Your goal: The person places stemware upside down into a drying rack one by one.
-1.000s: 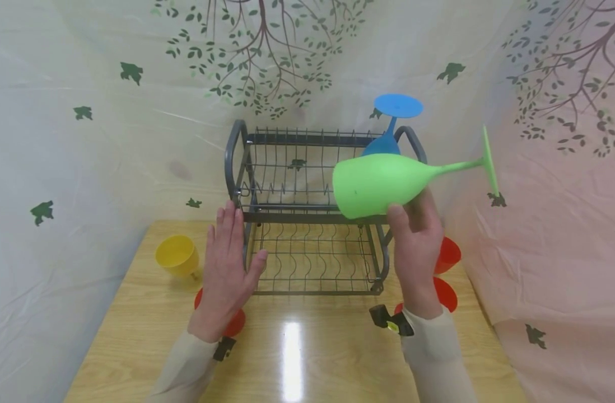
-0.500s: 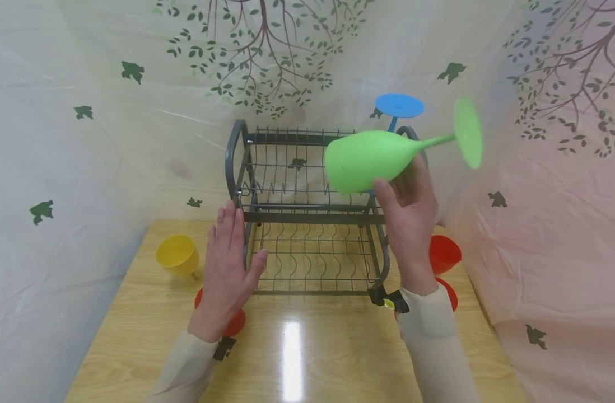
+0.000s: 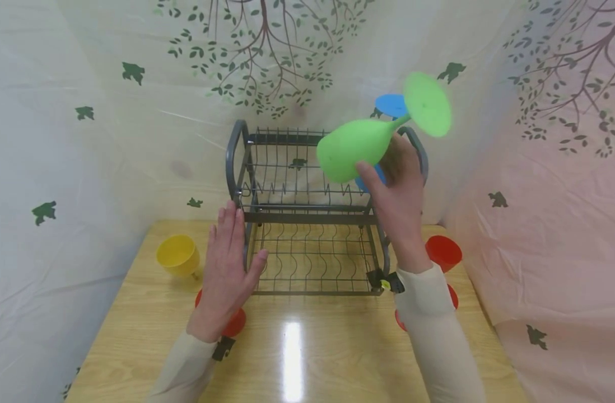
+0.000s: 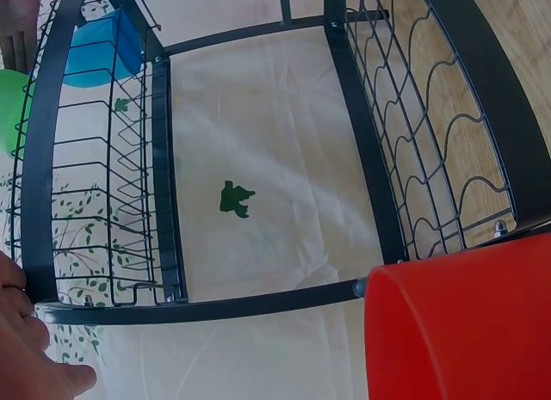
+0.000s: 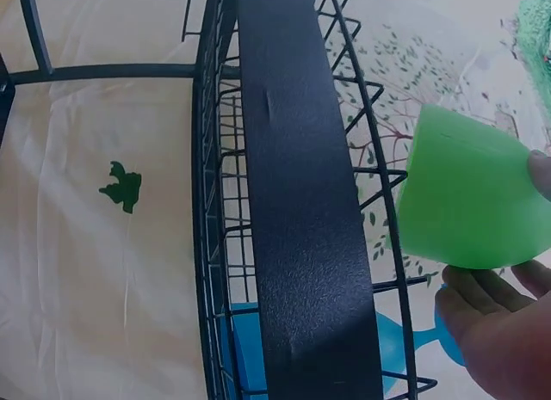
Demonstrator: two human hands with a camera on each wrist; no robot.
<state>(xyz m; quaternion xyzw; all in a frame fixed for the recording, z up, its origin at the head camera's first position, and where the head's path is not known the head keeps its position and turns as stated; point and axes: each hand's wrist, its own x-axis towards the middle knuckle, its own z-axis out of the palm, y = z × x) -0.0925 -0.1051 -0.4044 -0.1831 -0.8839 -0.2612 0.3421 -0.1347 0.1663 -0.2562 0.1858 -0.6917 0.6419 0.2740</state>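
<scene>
My right hand (image 3: 402, 196) grips a light green plastic wine glass (image 3: 350, 150) by its bowl, above the right part of the dish rack's (image 3: 307, 218) upper tier. The glass is tilted, mouth to the lower left and round foot to the upper right. Behind it a blue wine glass (image 3: 388, 104) sits upside down in the upper tier, partly hidden by the green glass and my hand. My left hand (image 3: 226, 271) lies with straight fingers against the rack's left side, fingertips at the upper tier's front corner.
A yellow wine glass (image 3: 177, 256) lies tilted left of the rack. Red glasses (image 3: 443, 252) are at the right, partly covered by my sleeve, and another red one (image 3: 235, 323) is under my left hand. The rack's lower tier (image 3: 312, 257) faces me on the wooden table.
My right hand has carried the green wine glass up, back and to the left over the rack. Its foot has swung upward, tipping the mouth further down. The left hand has stayed put.
</scene>
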